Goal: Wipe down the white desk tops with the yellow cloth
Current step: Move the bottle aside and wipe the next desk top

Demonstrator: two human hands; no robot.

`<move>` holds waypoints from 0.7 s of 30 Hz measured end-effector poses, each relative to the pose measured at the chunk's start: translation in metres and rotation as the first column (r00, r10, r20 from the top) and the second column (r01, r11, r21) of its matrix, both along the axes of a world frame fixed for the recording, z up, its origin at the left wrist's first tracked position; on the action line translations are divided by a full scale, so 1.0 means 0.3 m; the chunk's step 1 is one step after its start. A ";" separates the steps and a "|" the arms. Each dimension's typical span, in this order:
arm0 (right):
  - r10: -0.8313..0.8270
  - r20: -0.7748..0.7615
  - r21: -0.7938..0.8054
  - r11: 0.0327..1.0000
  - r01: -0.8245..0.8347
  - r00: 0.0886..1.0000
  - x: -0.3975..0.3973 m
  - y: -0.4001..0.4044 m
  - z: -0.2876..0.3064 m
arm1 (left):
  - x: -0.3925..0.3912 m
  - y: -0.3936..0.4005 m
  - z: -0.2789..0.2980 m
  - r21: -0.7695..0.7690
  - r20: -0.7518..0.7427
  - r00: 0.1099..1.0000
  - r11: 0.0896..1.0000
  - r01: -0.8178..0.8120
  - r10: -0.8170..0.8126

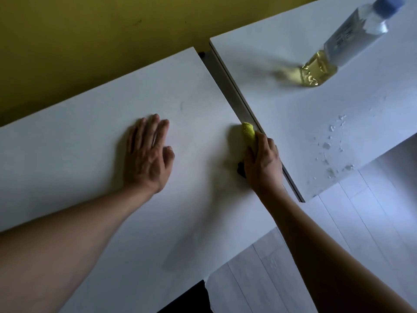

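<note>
- Yellow cloth (248, 133): bunched into a narrow roll at the right edge of the left desk (90, 136), just beside the gap between the two desks. Only the far end visible; remainder hidden under the hand.
- Long axis of cloth: roughly parallel to the desk edge, visible tip pointing away from the person, toward the wall.
- Right hand (262, 163): on top of the cloth, fingers curled round it and clamped on it, pressing it to the desk surface at the edge.
- Small dark item (241, 170): partly visible under the heel of the right hand; identity unclear.
- Left hand (147, 154): flat on the left desk, well apart from the cloth, fingers straight and slightly spread, holding nothing; judged a brace.
- Right desk (282, 102): set slightly lower or apart across the gap; scattered water droplets (331, 145) near its front edge, not yet wiped.
- Bottle (345, 41): on the right desk toward the back, clear with yellowish liquid at the bottom and a blue cap.
- Yellow wall (90, 30) behind; pale plank floor (338, 233) below.
- Risk: cloth slipping off the edge into the gap, owing to a stroke running right along the rim.
- Risk: bottle knocked over on the right desk, owing to a wide sweep toward the back.
- Risk: droplets smeared rather than lifted, owing to so little cloth surface being exposed.
</note>
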State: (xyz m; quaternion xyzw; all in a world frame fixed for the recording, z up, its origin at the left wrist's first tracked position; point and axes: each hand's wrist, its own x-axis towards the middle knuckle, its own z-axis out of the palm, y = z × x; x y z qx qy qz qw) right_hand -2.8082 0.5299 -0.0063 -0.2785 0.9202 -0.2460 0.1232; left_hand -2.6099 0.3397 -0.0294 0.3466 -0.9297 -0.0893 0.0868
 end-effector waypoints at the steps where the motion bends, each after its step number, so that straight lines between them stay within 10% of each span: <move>1: -0.008 -0.020 0.007 1.000 0.008 1.000 0.000 -0.020 -0.002 | -0.005 -0.003 -0.003 -0.003 -0.007 1.000 1.000 -0.001 0.001; 13: 0.074 -0.075 0.050 0.996 -0.071 0.994 -0.147 -0.569 -0.012 | -0.016 -0.022 -0.004 -0.023 -0.055 0.998 1.000 0.012 -0.013; 21: -0.040 -0.027 0.020 0.999 0.041 0.999 -0.011 -0.168 0.010 | -0.015 -0.011 -0.004 0.016 -0.052 0.999 1.000 -0.002 0.003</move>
